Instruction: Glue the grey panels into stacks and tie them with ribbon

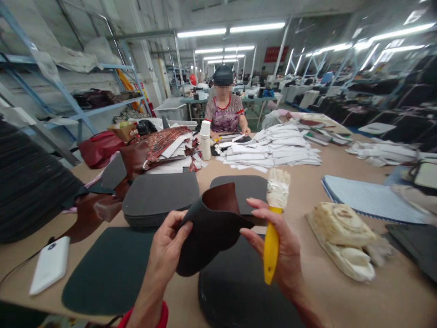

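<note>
The brown counter (pixel 303 182) bears a white phone (pixel 51 264) at nine o'clock, a dark green panel (pixel 105 269) at eight, stacked grey panels (pixel 160 193) at ten, white strips (pixel 276 146) at one, blue-striped sheets (pixel 372 196) at two and a stained cream container (pixel 341 223) at three.

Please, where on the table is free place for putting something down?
Bare table shows nearer than the crusted tub, right of the right forearm, and between brush and blue sheets. Beyond, white strips and red scraps crowd it.
</note>
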`<state>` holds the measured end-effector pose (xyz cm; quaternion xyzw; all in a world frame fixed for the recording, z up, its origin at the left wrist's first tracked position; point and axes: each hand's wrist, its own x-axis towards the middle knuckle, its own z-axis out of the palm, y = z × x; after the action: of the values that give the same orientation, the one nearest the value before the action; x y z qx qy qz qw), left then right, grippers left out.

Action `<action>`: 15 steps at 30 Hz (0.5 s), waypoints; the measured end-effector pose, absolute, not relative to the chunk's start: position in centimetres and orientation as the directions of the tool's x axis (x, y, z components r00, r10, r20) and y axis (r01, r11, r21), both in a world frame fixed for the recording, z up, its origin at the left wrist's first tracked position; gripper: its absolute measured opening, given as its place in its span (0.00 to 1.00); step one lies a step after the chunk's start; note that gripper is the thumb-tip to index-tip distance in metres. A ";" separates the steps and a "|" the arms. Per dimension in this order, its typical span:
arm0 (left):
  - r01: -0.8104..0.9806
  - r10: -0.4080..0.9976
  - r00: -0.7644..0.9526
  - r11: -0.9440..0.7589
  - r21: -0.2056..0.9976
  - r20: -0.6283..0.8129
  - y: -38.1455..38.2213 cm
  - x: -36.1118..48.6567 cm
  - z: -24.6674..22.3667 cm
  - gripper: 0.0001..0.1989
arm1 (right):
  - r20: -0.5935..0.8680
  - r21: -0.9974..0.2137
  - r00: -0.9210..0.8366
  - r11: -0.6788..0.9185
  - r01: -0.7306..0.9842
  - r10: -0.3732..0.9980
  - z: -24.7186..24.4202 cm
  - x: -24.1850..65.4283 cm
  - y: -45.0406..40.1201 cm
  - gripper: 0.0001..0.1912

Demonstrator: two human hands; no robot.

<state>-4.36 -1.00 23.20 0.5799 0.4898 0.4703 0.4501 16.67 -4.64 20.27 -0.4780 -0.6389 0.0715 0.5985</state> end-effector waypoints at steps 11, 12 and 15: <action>-0.318 0.882 0.451 0.019 0.948 0.134 -1.9 0.1 23.0 0.09 | 0.546 -0.815 0.238 0.444 0.372 0.803 24.3 23.3 -6.0 0.11; -0.355 0.878 0.463 0.052 0.933 0.127 -2.1 0.4 23.1 0.10 | 0.502 -0.832 0.193 0.409 0.376 0.843 24.5 23.9 -6.3 0.12; -0.445 0.873 0.477 0.136 0.885 0.106 -2.9 1.2 23.2 0.11 | 0.381 -0.867 0.125 0.307 0.393 0.916 24.2 24.9 -7.2 0.15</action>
<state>1.20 -2.87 23.24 0.4709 0.2268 0.4584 0.7188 24.86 -7.22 24.21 -0.5339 -0.6131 0.2480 0.5268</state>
